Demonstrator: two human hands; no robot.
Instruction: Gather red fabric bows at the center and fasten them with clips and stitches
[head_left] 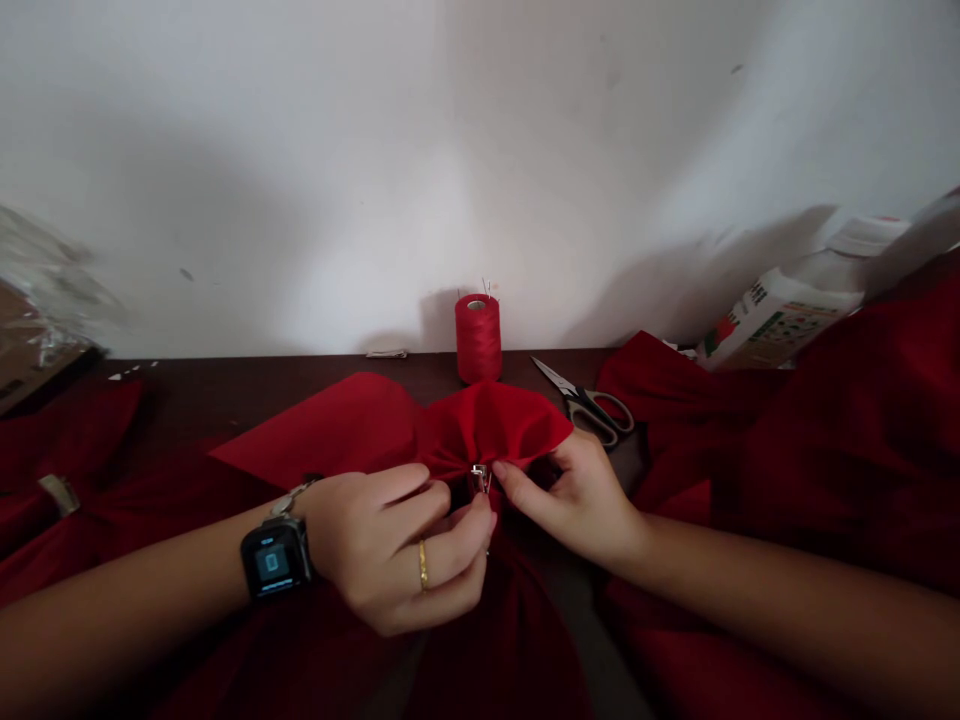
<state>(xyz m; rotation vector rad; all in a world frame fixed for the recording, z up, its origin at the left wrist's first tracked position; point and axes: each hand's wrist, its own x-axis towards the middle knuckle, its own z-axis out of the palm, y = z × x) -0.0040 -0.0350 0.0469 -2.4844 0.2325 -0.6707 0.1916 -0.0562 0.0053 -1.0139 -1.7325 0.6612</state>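
Observation:
A piece of red fabric (pixel 480 425) is gathered into a bow shape at the middle of the dark table. My left hand (pixel 394 545), with a gold ring and a smartwatch on the wrist, is closed in a pinch at the gathered centre. A small silver metal piece (pixel 480 478) shows between my fingertips. My right hand (pixel 581 495) pinches the fabric's centre from the right side. Both hands touch the same gathered spot.
A red thread spool (pixel 478 337) with needles stuck in it stands by the white wall. Scissors (pixel 592 405) lie to its right. More red cloth (pixel 840 430) is heaped at right under a white printed package (pixel 780 320). Plastic wrapping (pixel 45 300) sits far left.

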